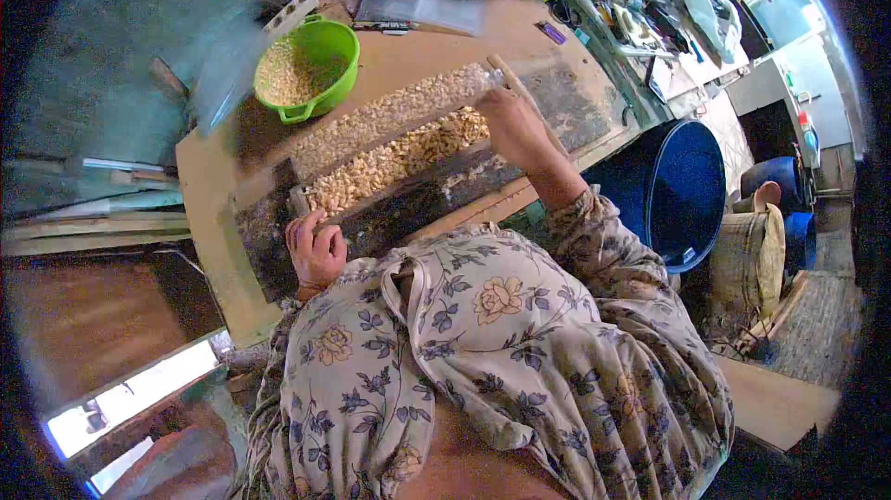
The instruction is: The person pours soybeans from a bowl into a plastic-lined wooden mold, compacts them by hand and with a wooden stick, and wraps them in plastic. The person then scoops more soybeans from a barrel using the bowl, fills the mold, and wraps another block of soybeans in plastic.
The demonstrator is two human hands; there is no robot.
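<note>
A long strip of chopped nut-like pieces [399, 161] lies in a dark wooden tray or mould [408, 205], with a paler strip of similar pieces [399, 103] behind it. My left hand [317, 251] is at the strip's left end, fingers curled beside a short wooden piece [299, 200]; what they grip is hidden. Over the right end, my right hand [516, 129] is closed, fingertips down at the pieces. Anything inside it is hidden. Just beyond it a wooden stick [506, 75] lies at a slant.
A green colander-like bowl [345, 59] of pale pieces stands at the back left. Clear plastic sheets [422, 10] and a purple packet [551, 31] lie on the table [213, 180]. To the right are a large blue barrel [689, 189] and a woven sack [742, 263].
</note>
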